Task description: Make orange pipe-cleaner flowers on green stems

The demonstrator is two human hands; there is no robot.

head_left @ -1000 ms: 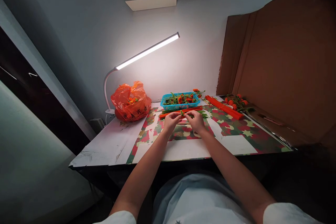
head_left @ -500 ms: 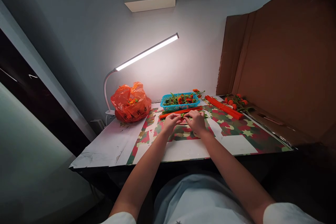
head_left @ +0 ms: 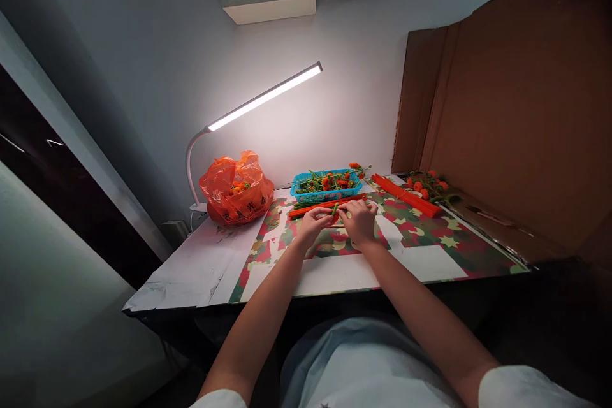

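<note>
My left hand [head_left: 315, 223] and my right hand [head_left: 357, 222] meet over the middle of the table, fingertips pinched together. Between them is a small green piece [head_left: 335, 208] pointing upward, with a bit of orange beneath it; the fingers cover most of it. Just behind my hands lies a row of long thin orange-red stems [head_left: 306, 210], fuzzy like chenille stems, with green ones alongside. A blue plastic basket [head_left: 329, 197] stands beyond them, filled with green stems and orange flower heads.
An orange plastic bag [head_left: 239, 201] with orange flowers inside sits at the left, beside a lit clamp lamp [head_left: 268, 95]. To the right are a tied bundle of orange-red stems [head_left: 406, 195] and orange flowers [head_left: 424, 189]. Cardboard [head_left: 507, 127] walls the right side.
The green piece between my fingertips has turned upright and shows more, with orange now visible under it. My hands stay in nearly the same place; the view shifts slightly.
</note>
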